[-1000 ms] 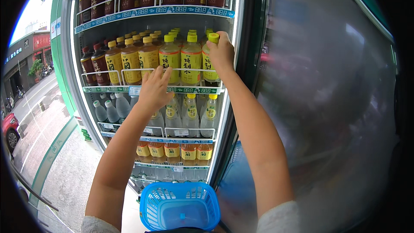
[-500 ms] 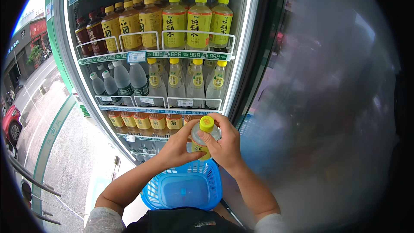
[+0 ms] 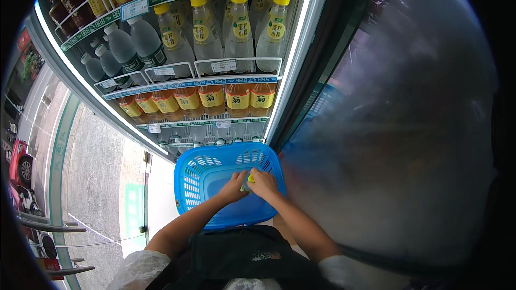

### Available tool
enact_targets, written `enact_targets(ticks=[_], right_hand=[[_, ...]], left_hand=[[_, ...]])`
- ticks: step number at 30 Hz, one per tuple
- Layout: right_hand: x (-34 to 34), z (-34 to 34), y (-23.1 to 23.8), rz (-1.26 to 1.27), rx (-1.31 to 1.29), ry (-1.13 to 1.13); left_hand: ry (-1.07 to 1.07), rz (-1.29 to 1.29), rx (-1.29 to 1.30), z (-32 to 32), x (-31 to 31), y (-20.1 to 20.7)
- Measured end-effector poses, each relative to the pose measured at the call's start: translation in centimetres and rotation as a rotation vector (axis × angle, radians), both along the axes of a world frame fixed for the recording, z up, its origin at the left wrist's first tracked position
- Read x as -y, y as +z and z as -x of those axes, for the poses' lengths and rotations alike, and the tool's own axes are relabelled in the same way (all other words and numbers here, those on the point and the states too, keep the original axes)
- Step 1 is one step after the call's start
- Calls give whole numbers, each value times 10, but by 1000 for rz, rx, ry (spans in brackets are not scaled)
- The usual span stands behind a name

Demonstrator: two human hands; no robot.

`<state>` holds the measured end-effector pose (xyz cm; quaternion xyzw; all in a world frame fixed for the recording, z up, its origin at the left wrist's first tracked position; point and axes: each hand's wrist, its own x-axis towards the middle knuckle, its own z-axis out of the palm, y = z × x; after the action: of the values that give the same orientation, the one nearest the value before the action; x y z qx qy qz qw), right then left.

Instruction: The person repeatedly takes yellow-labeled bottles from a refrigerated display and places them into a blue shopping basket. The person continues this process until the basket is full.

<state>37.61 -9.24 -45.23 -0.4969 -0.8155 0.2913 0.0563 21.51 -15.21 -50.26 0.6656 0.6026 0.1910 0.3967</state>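
A small clear bottle with a yellow cap [image 3: 251, 178] is between my two hands, down within the outline of a blue plastic basket [image 3: 220, 156]. My left hand [image 3: 233, 188] is closed on the bottle's left side, and my right hand [image 3: 264, 184] wraps its right side near the cap. Most of the bottle is hidden by my fingers. The basket has slotted walls and stands low, close in front of my body. Whether the bottle touches the basket's bottom I cannot tell.
An upright drinks fridge [image 3: 199, 80] stands ahead, its shelves lined with bottles behind white wire rails. Its fogged glass door [image 3: 392, 145] swings out on the right. Pavement [image 3: 102, 166] and a red car [image 3: 21, 162] lie to the left.
My hands have carried the bottle down from in front of the lower shelves to within the basket's outline. The view has tilted downward, so the shelves appear higher.
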Motion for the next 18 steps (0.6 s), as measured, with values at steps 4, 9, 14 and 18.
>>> enact_targets(ticks=[4, 9, 14, 18], right_hand=[[9, 4, -51, 26, 94, 23], [14, 10, -74, 44, 129, 47], [1, 9, -65, 146, 244, 130], [-40, 16, 6, 117, 195, 117]], left_hand=[[7, 188, -15, -8, 0, -37], [-55, 201, 87, -6, 13, -64], [-128, 346, 37, 6, 4, -43], [-137, 205, -61, 39, -30, 0]])
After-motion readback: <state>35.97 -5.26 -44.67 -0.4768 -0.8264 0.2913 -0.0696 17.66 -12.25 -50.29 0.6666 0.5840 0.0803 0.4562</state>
